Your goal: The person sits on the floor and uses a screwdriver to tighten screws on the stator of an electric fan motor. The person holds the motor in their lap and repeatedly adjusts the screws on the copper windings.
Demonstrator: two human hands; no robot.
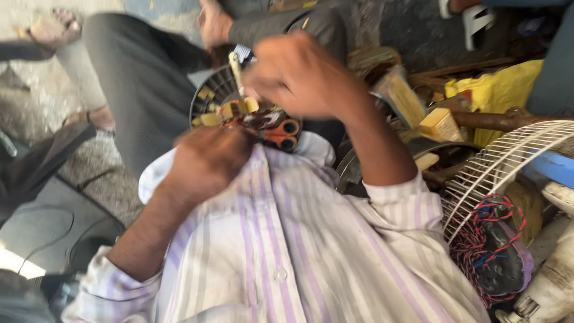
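Stator (239, 107), round, dark, copper-wound with yellow paper wedges: left hand (206, 158) grips its rim, right hand (299, 75) pinches a pale strip (237, 69).

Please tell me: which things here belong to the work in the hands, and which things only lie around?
In the work:
- left hand, on the round motor part
- right hand, above it, grip blurred
- round motor part with yellow inserts

Lying around:
- white wire fan guard
- red and blue wires
- yellow bag
- another person's hand
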